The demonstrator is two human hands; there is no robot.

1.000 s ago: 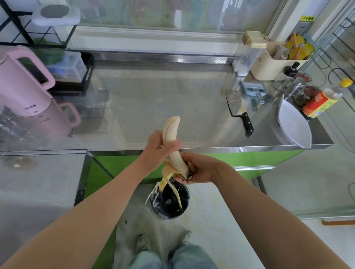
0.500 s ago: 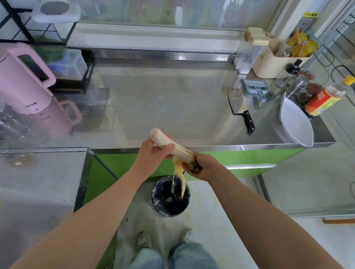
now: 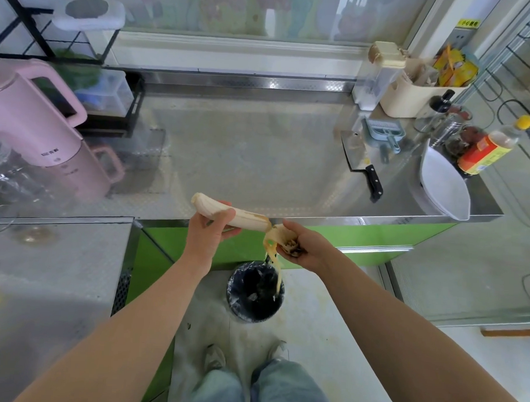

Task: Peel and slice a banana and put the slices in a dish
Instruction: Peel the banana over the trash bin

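Note:
A peeled banana (image 3: 245, 217) lies nearly level in the air just in front of the steel counter's edge. My left hand (image 3: 209, 232) grips its left half, thumb on top. My right hand (image 3: 301, 245) holds the bunched yellow peel (image 3: 276, 242) at the banana's right end, and peel strips hang down toward the black bin (image 3: 255, 293) on the floor. A cleaver (image 3: 361, 162) with a black handle lies on the counter at the right. Beyond it a white oval dish (image 3: 443, 186) sits at the counter's right edge.
A steel counter (image 3: 244, 157) spans the view, with a lower steel surface (image 3: 42, 267) at the left. A pink kettle (image 3: 33, 114) stands at the left. Bottles, jars and a cream basket (image 3: 414, 95) crowd the back right corner. My feet stand behind the bin.
The banana has swung from upright to nearly level. The peel has come down off its right end into my right hand, and both hands have drawn apart.

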